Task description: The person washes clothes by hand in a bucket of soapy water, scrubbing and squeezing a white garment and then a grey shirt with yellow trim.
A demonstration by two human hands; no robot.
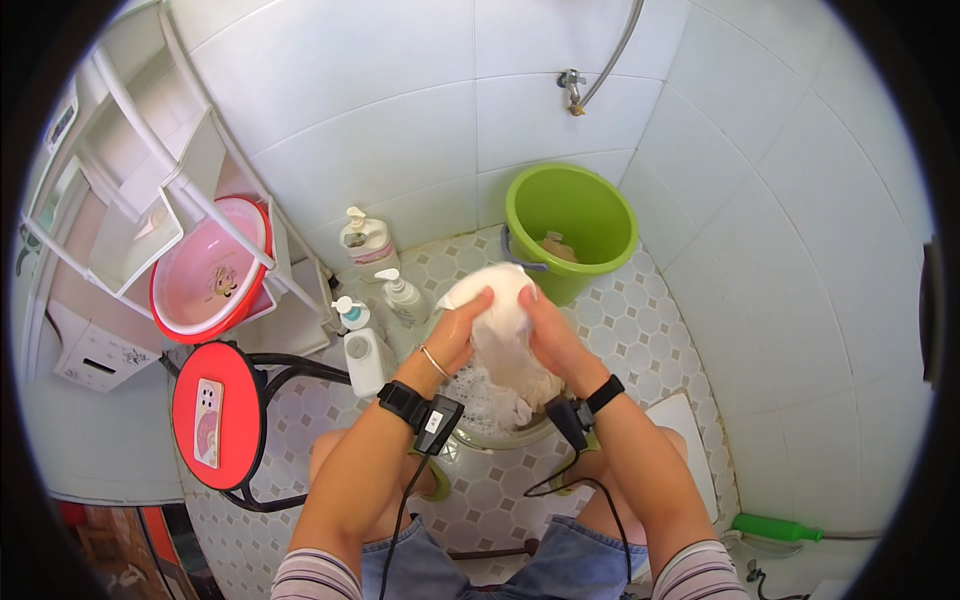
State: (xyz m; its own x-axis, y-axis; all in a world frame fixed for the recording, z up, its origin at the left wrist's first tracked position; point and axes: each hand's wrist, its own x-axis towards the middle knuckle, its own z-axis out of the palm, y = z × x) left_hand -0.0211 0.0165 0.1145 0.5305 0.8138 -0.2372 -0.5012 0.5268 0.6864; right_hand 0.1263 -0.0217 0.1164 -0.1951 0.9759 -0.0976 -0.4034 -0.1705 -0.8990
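Observation:
A wet white cloth (496,330) is stretched between my two hands. My left hand (461,330) grips its left side, thumb on top, and my right hand (551,330) grips its right side. The cloth's lower part hangs into a basin (495,442) of sudsy water (474,397) on the floor between my feet. A beige bunched part of fabric (544,386) lies at the water; whether it belongs to the same cloth I cannot tell. Both wrists wear black straps with cabled boxes.
A green bucket (574,176) with cloth inside stands beyond my right hand. Several pump bottles (405,298) and a white open-necked bottle (367,367) stand left. A red stool (240,420) bears a phone (208,424). A pink basin (214,270) sits in a white rack (135,120).

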